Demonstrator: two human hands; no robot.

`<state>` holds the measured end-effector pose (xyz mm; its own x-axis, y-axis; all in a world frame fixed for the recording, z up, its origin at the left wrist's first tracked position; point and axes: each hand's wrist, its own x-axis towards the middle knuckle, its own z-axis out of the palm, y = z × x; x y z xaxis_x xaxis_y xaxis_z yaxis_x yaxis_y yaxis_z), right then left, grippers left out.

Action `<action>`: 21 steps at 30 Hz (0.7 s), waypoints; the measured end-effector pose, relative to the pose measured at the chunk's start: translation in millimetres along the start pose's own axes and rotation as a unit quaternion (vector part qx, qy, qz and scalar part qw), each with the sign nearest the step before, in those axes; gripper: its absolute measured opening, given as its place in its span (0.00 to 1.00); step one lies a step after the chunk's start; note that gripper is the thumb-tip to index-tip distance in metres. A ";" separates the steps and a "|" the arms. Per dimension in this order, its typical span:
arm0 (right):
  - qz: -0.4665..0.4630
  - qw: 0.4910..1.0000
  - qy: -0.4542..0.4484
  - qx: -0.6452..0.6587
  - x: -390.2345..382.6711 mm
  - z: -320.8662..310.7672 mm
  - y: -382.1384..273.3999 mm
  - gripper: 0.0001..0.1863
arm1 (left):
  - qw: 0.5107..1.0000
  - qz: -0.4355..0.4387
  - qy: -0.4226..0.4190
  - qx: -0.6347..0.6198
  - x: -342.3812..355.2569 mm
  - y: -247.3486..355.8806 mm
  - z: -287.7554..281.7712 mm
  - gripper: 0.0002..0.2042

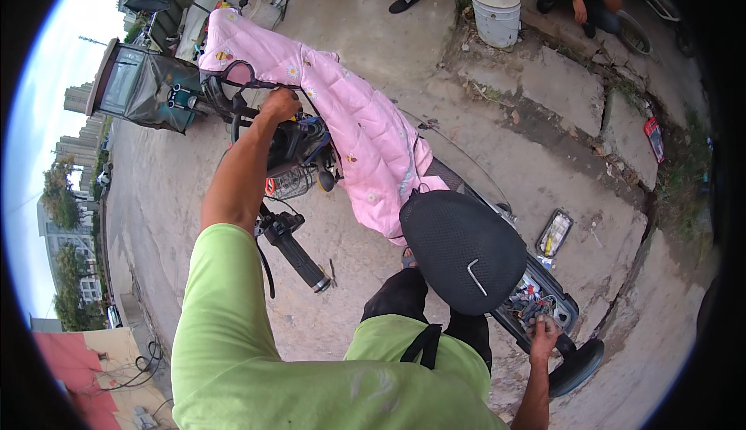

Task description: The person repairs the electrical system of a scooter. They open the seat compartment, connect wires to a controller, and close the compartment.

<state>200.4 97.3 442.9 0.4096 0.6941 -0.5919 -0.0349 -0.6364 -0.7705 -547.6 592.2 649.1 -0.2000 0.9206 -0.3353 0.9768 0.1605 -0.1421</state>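
Fingers (pixel 536 323) of the right hand (pixel 545 335) are pinching wires (pixel 540 303) in the scooter's tail (pixel 573 309) while the left hand (pixel 280 105) is resting by the pink cover (pixel 361 111), perhaps for steadiness, its grip unclear, a hex key (pixel 475 278) is lying handy on the seat (pixel 454 236), and cracked concrete (pixel 590 251) is stretching outdoors.

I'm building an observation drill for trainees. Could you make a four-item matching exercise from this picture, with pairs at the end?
Column one:
1. Quilted cover
2. Bent metal rod
3. Bucket
4. Right hand

Column two:
A. White
B. At the exposed wiring
C. Pink
D. On the black seat

Right pairs: 1-C, 2-D, 3-A, 4-B
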 end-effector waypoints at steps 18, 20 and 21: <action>-0.055 0.992 0.103 -0.053 1.6 8.2 24.5 0.16 | 0.935 -0.119 -0.323 -0.086 140.5 -92.9 106.9 0.07; -0.051 0.990 0.127 -0.044 -14.6 19.9 4.4 0.16 | 0.950 -0.068 -0.305 0.011 147.7 -57.6 92.7 0.05; -0.051 0.993 0.104 -0.004 2.0 25.8 28.4 0.16 | 0.956 -0.089 -0.277 -0.028 151.0 -111.8 96.8 0.05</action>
<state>176.7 89.3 413.6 0.5900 0.6713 -0.4485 0.0230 -0.5693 -0.8218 -694.5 678.8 524.2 -0.3589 0.5486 -0.7551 0.9227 0.3306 -0.1984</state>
